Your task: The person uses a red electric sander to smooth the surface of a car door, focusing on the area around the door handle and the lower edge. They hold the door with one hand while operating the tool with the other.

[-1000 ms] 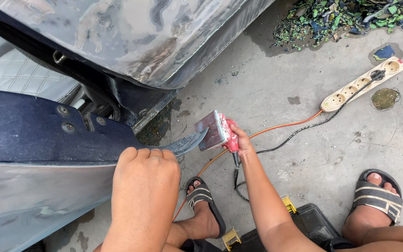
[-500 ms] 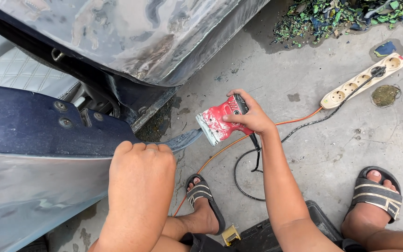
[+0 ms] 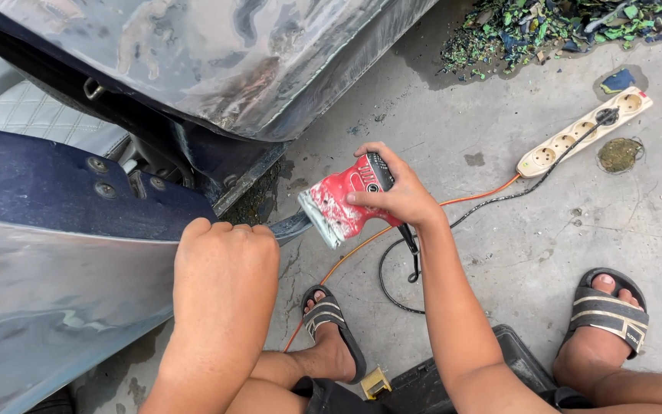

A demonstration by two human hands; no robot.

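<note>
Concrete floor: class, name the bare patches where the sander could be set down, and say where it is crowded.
Bare concrete floor lies between the power strip, the black cable and the right sandalled foot. Another patch lies between the car panel and the debris pile. Crowded: around the right hand holding the red sander, the left hand on the door edge, and the cables.

The left hand point(image 3: 224, 261) is laid palm down, fingers curled over; the right hand point(image 3: 396, 195) is closed, apparently gripping, forearm extended.
</note>
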